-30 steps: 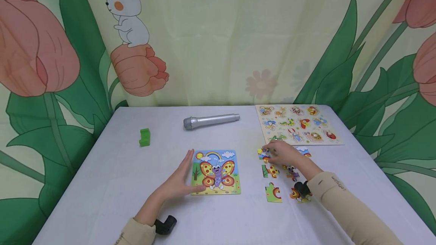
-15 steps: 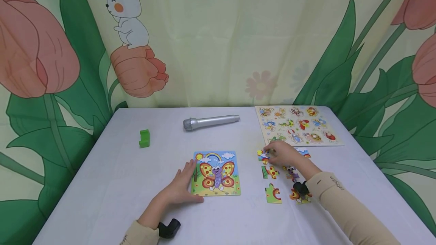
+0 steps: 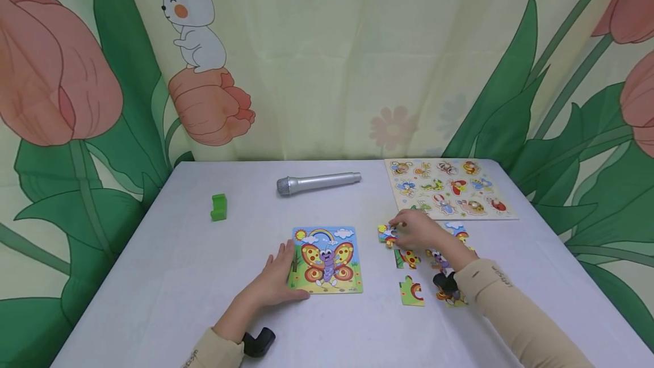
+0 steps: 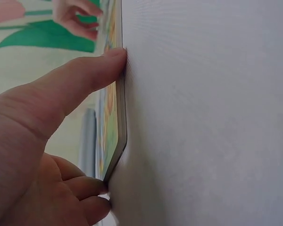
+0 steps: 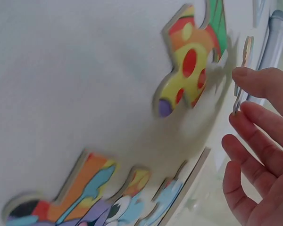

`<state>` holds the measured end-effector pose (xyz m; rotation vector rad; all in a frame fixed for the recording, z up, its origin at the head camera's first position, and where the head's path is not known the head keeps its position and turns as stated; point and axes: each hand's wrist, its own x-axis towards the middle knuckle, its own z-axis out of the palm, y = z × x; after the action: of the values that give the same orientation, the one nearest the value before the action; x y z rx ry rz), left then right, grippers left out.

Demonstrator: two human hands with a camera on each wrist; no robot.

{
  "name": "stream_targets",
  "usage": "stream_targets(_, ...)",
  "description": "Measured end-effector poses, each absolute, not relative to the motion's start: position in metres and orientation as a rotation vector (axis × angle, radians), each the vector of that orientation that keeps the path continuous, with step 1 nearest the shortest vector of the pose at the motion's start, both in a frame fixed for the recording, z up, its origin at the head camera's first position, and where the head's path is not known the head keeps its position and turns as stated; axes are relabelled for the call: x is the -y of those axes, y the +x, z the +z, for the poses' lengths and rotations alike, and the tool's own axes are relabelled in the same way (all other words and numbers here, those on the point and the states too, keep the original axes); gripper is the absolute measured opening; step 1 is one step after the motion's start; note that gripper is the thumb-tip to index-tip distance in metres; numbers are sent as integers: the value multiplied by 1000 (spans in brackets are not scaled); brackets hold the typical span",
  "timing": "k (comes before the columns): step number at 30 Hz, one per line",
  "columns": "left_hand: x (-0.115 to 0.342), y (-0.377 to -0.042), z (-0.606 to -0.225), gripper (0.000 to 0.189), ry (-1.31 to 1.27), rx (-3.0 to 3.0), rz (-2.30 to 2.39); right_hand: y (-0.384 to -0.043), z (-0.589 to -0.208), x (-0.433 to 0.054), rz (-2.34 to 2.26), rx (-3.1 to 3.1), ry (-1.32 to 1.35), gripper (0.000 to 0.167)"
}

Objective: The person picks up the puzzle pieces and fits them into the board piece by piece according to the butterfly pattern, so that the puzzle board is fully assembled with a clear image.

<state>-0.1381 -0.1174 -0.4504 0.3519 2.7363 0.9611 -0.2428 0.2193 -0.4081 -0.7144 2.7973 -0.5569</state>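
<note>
A square butterfly picture board (image 3: 328,260) lies flat in the middle of the table. My left hand (image 3: 273,280) rests at its near left corner. The thumb touches the near edge, plain in the left wrist view, and the other fingers reach along the left edge. To the right, my right hand (image 3: 421,231) pinches a jigsaw puzzle piece (image 3: 386,235) with sun and rainbow colours, seen nearly edge-on in the right wrist view. Below it lie a spotted wing piece (image 5: 191,61), a purple butterfly-body piece (image 5: 101,209) and a green piece (image 3: 410,291). My right wrist partly covers other pieces.
An insect puzzle board (image 3: 455,189) lies at the back right, just beyond my right hand. A silver microphone (image 3: 319,182) is behind the butterfly board. Toward the left stands a small green block (image 3: 218,207). A printed curtain (image 3: 317,72) hangs behind the table.
My right hand has shifted slightly left, taking the sun-and-rainbow puzzle piece out of its place among the others. My left thumb has moved down from the butterfly board's face to its near edge.
</note>
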Motion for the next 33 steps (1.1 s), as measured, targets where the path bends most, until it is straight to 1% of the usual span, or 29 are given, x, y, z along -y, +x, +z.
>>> stream_targets(8,113,-136,-450,111,272,-2733,979,-240,-404,-197,-595,-2780,-843,37)
stream_targets(14,113,-137,-451,113,281,-2732,1000,-237,-402,-178,-619,-2763,-879,36)
stream_targets(20,114,-141,-448,116,319,-2717,1026,-239,-402,-159,-624,-2737,-975,35)
stream_targets(28,116,-146,-448,117,329,-2709,1026,-242,-410,-135,-619,-2702,-1000,36)
stream_targets(33,116,-147,-447,118,308,-2690,1060,-242,-413,-121,-596,-2697,-980,33)
